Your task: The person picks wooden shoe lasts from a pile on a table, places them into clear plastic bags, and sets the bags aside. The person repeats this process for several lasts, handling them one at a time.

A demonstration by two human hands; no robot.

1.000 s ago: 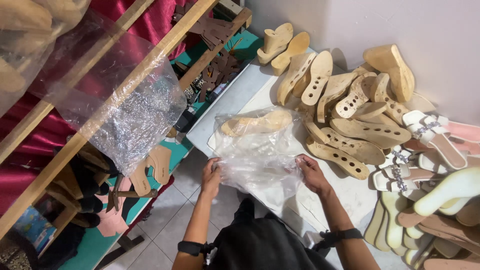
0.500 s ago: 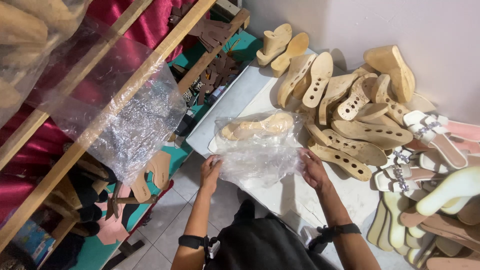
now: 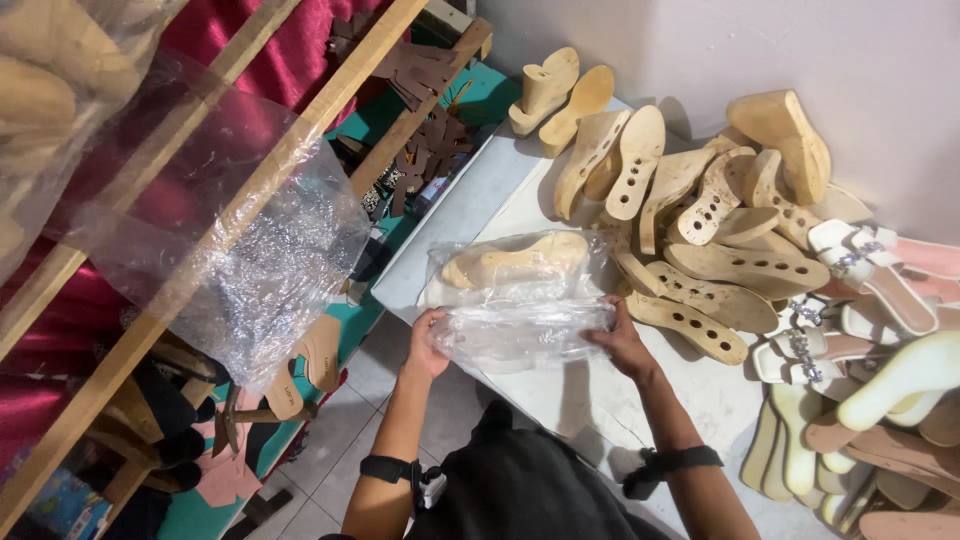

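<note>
A clear plastic bag (image 3: 520, 310) lies on the white table (image 3: 470, 215), with a pale wooden shoe sole (image 3: 515, 258) inside its far end. My left hand (image 3: 428, 342) grips the bag's near left edge and my right hand (image 3: 622, 340) grips its near right edge. The near part of the bag is folded over between the two hands. Both wrists wear dark bands.
Many tan wooden soles (image 3: 700, 215) are heaped on the table's far right, with white sandals (image 3: 850, 260) and cream heels (image 3: 900, 380) beside them. A wooden rack (image 3: 250, 200) with a hanging plastic sheet (image 3: 270, 260) stands at left. Brown cut-out pieces (image 3: 415, 110) lie on a teal surface.
The bag's near end has been folded up toward the sole, and both hands have moved slightly forward with it. The sole stays in place.
</note>
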